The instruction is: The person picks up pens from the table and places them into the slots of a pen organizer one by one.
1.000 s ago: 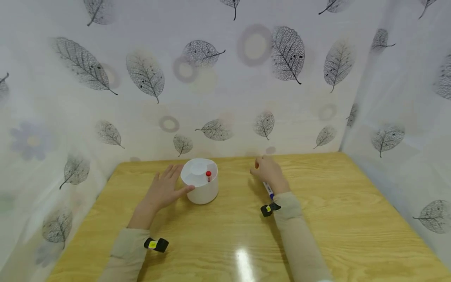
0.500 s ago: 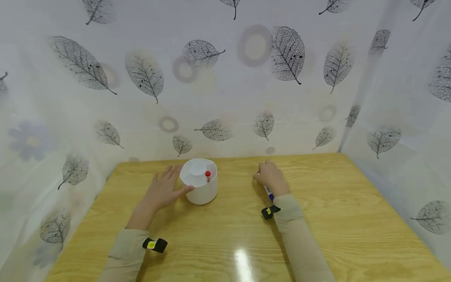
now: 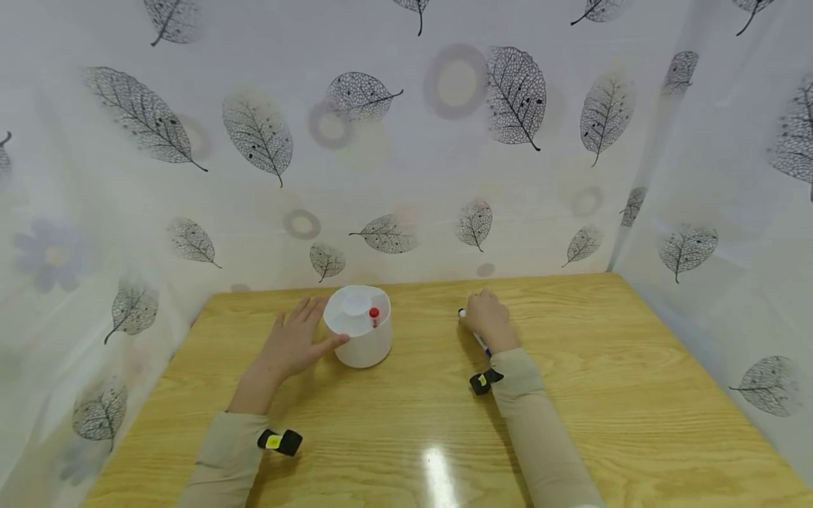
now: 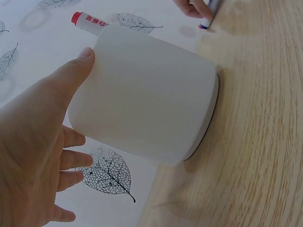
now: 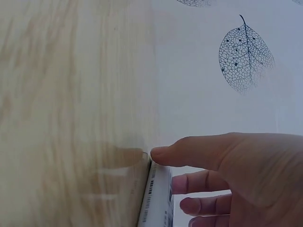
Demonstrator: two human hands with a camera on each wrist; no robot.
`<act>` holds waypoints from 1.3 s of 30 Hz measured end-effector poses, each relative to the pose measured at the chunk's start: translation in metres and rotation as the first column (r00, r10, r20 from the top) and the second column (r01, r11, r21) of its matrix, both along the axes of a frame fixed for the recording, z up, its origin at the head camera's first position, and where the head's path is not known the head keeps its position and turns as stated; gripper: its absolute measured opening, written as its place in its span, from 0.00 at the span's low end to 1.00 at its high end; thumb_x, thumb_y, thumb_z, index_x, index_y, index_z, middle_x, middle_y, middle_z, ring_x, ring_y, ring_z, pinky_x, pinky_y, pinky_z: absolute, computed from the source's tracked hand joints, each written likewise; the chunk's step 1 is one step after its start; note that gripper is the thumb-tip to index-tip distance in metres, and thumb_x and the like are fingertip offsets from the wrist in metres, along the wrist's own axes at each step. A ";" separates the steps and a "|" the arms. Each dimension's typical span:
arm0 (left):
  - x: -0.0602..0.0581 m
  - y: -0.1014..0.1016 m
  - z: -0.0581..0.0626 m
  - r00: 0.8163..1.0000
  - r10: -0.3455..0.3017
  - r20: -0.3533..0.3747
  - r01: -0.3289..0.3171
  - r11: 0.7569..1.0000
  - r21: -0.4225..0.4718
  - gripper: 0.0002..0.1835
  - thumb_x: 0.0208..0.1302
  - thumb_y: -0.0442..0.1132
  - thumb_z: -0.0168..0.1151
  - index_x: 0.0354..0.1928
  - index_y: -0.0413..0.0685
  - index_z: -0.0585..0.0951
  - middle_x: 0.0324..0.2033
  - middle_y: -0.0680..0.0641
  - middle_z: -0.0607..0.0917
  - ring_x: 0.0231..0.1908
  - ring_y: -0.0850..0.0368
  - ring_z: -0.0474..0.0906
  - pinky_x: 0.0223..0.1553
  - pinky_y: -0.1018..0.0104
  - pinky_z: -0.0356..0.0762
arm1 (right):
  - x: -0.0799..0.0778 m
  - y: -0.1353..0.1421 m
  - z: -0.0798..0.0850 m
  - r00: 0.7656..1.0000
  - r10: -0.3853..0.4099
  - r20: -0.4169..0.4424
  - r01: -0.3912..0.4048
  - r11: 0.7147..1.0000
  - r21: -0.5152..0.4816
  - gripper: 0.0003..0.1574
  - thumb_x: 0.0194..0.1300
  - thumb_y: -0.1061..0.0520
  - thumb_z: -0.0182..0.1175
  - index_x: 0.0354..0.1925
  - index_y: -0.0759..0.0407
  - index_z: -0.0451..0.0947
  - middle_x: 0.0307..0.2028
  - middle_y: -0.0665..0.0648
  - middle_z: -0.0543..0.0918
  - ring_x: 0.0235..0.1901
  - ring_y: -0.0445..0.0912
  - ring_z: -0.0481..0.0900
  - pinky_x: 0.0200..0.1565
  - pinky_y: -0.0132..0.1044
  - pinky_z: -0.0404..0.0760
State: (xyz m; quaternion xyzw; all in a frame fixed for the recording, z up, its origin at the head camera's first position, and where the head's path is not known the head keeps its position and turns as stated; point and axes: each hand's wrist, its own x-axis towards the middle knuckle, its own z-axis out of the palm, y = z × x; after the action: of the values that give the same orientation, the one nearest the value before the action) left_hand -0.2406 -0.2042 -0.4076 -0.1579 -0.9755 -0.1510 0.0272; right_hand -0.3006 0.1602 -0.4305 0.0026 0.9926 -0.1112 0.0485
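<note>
A: With twelve o'clock as the far edge of the wood-grain tabletop (image 3: pixel 394 423), where is the white pen holder (image 3: pixel 363 349)?

B: Between ten and eleven o'clock, standing upright. A red-capped whiteboard marker (image 4: pixel 91 21) stands in it, close to the wall on the holder's three-to-four o'clock side, its cap poking above the rim.

A: What is the left hand (image 3: pixel 291 351) doing?

B: It sits at the holder's eight to nine o'clock with its grip released. The fingers are spread, and the thumb rests against the holder near the rim. I cannot tell whether the other fingers touch it.

A: And the right hand (image 3: pixel 485 319)?

B: It is at about one o'clock on the tabletop, well apart from the holder. Its grip is closed on the blue-and-white marker (image 3: pixel 481 343), thumb on one side, fingers on the other.

A: How does that marker lie?

B: Aslant, from eleven o'clock to five o'clock. One blue end shows past the fingers; the rest runs back under the palm toward the wrist. I cannot tell whether it touches the tabletop.

A: Anything beyond?

B: A leaf-printed sheet (image 3: pixel 540 197) hangs at twelve o'clock, past the far edge.
</note>
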 end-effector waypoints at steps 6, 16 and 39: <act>0.000 0.000 0.000 1.000 -0.001 0.005 0.001 1.000 0.004 0.51 0.61 0.73 0.50 0.76 0.48 0.53 0.74 0.40 0.59 0.76 0.38 0.48 0.69 0.26 0.42 | 0.001 -0.002 -0.001 1.000 0.018 -0.009 -0.018 1.000 0.021 0.19 0.65 0.48 0.59 0.41 0.64 0.80 0.49 0.67 0.78 0.46 0.59 0.77 0.41 0.57 0.81; 0.000 0.000 -0.002 1.000 -0.004 0.010 0.004 1.000 0.023 0.51 0.61 0.73 0.49 0.76 0.49 0.53 0.75 0.41 0.59 0.76 0.38 0.48 0.69 0.26 0.41 | 0.000 -0.005 0.001 0.994 0.025 -0.107 -0.030 0.999 -0.039 0.17 0.64 0.44 0.60 0.29 0.56 0.75 0.40 0.61 0.78 0.37 0.54 0.75 0.32 0.48 0.76; 0.001 -0.001 -0.001 1.000 -0.006 0.020 0.006 1.000 0.019 0.50 0.62 0.73 0.49 0.77 0.50 0.51 0.75 0.41 0.57 0.76 0.39 0.46 0.69 0.26 0.41 | 0.019 -0.032 0.041 0.854 0.071 -0.515 -0.174 0.972 -0.155 0.10 0.62 0.52 0.57 0.39 0.56 0.77 0.35 0.58 0.71 0.25 0.46 0.63 0.19 0.32 0.59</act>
State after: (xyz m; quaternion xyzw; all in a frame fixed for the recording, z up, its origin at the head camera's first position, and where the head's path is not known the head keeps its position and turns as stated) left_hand -0.2399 -0.2050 -0.4089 -0.1591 -0.9737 -0.1618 0.0183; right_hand -0.2812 0.1279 -0.3893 -0.0948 0.9527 -0.2018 -0.2064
